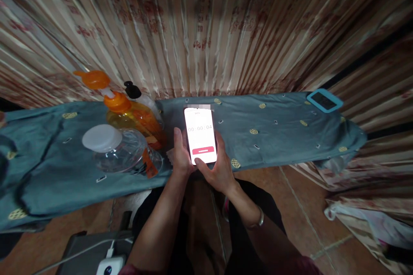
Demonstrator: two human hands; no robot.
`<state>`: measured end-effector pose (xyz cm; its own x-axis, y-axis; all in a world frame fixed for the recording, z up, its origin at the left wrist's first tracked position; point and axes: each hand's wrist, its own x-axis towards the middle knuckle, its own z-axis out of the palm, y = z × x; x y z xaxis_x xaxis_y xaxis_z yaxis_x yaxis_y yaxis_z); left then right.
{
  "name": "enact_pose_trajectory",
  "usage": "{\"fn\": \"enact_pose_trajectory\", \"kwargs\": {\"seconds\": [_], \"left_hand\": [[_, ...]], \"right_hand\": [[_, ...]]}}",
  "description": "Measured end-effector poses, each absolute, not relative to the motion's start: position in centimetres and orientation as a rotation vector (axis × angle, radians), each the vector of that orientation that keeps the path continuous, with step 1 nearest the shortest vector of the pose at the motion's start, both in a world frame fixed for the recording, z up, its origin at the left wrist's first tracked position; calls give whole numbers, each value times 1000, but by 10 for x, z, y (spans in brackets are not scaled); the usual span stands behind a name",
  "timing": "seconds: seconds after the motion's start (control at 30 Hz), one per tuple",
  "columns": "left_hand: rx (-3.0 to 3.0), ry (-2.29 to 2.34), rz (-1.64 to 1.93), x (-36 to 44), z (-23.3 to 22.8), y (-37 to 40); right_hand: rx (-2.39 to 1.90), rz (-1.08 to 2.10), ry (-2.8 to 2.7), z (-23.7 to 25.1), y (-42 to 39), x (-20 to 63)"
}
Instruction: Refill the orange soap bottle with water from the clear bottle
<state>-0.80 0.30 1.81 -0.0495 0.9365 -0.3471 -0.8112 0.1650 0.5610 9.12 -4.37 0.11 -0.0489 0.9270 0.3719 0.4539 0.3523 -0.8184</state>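
As the phone [200,138] points lengthwise near-to-far, the left hand [183,157] and right hand [222,169], half-curled, hold its opposite sides.

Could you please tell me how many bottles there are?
3, left of the phone: white-capped bottle in front, orange-pump bottle behind it, black-topped bottle farthest back, partly hidden.

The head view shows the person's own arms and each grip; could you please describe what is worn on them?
The left grip and right grip show no gloves. A thin, silvery bracelet circles the right wrist area; none shows on the left. Dark reddish sleeves show only at the bottom edge, leaving the forearms uncovered.
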Motion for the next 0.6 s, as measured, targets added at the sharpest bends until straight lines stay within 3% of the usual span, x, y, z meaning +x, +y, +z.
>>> {"fn": "enact_pose_trajectory", "kwargs": {"seconds": [0.6], "left_hand": [[310, 669, 1441, 1, 24, -2]], "right_hand": [[-1399, 509, -1726, -10, -46, 98]]}}
